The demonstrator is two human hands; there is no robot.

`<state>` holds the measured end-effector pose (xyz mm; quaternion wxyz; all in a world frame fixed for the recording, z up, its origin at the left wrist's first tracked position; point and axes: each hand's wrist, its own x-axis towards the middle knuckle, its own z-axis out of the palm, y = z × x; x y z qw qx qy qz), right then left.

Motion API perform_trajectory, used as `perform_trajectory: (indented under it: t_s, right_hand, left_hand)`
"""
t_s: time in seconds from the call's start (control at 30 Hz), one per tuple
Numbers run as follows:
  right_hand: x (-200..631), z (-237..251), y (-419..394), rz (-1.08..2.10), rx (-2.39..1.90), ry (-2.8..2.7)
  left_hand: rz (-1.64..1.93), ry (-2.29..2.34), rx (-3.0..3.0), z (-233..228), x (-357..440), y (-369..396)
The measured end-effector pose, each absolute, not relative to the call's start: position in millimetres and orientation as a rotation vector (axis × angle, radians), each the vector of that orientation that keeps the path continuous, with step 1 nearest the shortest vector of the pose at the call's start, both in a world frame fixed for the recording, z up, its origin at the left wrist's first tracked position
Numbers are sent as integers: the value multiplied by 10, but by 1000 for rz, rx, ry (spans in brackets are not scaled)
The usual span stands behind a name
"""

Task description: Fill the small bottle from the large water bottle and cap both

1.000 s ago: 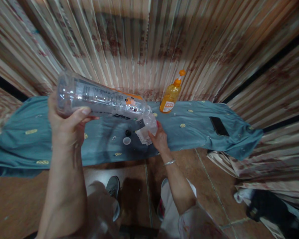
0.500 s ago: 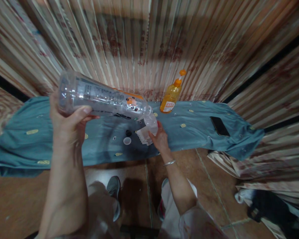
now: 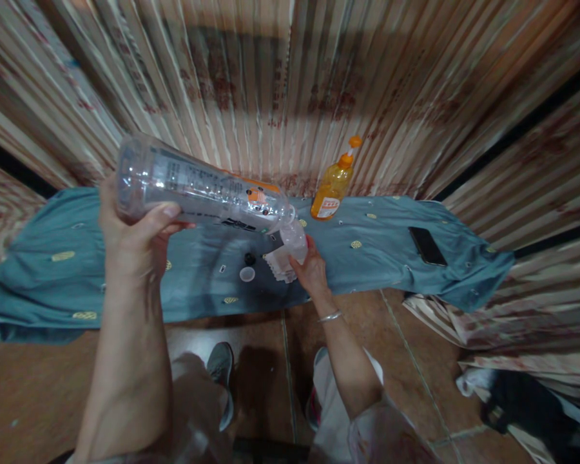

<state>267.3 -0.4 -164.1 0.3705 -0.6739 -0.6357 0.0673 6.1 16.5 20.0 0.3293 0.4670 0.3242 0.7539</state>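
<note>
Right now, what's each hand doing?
Left hand: closed around the tilted clear plastic bottle.
Right hand: closed on a small clear cup at the bottle's mouth.

Your left hand [image 3: 135,241] grips clear bottle [image 3: 198,193], label grey with dark print and orange patch. Your right hand [image 3: 312,270] holds small clear cup [image 3: 294,240] over white ribbed paper [image 3: 278,264]. Teal cloth [image 3: 391,251] dotted with yellow motifs. Upper centre: orange bottle [image 3: 331,187], orange cap. Black phone [image 3: 428,245] at right. Curtain [image 3: 280,84] striped beige and rust.
</note>
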Motion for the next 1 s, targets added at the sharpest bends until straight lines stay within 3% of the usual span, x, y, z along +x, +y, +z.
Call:
perform_trajectory:
  t_s: [1.0]
  right_hand:
    - [2671,-1674,-7,110,-1689,-1640]
  left_hand:
    - [1971,786,1225,189,22,219]
